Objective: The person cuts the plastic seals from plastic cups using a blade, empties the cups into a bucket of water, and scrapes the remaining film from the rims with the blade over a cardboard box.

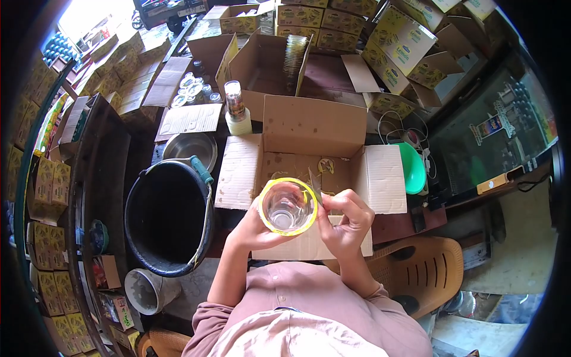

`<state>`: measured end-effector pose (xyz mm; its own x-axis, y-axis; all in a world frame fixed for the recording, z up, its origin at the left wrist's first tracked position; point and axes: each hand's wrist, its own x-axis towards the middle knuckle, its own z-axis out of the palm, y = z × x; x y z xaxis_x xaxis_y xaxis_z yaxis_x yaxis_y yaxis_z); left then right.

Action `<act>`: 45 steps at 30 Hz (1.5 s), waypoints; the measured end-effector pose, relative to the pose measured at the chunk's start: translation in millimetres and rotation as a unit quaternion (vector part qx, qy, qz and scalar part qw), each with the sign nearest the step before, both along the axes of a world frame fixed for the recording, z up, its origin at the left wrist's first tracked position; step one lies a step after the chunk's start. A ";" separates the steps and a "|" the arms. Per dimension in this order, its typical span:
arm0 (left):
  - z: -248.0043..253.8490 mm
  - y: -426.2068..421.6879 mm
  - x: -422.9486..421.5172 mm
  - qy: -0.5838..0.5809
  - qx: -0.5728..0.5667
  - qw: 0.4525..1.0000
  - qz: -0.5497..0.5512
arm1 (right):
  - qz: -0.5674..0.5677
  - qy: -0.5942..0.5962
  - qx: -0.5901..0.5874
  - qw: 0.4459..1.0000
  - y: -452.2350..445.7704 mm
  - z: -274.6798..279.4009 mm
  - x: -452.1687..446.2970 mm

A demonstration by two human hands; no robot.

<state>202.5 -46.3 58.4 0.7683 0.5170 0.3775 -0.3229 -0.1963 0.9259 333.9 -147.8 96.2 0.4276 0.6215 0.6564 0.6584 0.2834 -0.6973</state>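
Note:
My left hand (254, 228) is wrapped round a clear plastic cup (284, 219) with a yellow rim, its open mouth facing up toward me. At the cup's right edge, my right hand (347, 222) is closed on a thin pointed blade (314, 181), most of its grip hidden by the fingers. The blade stands against or very near the yellow rim; I cannot tell whether it touches. Both hands are over an open cardboard box (314, 122), where a small round yellow-and-dark piece (326, 166) and yellow scraps lie on the bottom.
A black bucket (134, 223) stands to the left, with a metal bowl (203, 149) behind it. Stacked cups (238, 124) rise beyond the box's left flap. A green bowl (413, 168) sits right of the box, and an orange plastic chair (437, 262) is at lower right.

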 end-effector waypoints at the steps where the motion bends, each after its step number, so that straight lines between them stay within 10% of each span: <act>1: 0.8 1.1 0.2 0.002 -0.006 1.000 -0.010 | 0.006 0.007 -0.001 1.000 0.2 0.6 0.4; 45: -22.4 -8.9 12.5 -0.027 0.026 0.995 0.090 | -0.073 -0.015 0.043 0.996 7.4 -14.4 -4.5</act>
<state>215.0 -55.2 36.0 0.6420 0.6233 0.4464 -0.3275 -0.3035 0.8948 329.4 -140.5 81.8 0.4892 0.4948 0.7182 0.7166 0.2413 -0.6544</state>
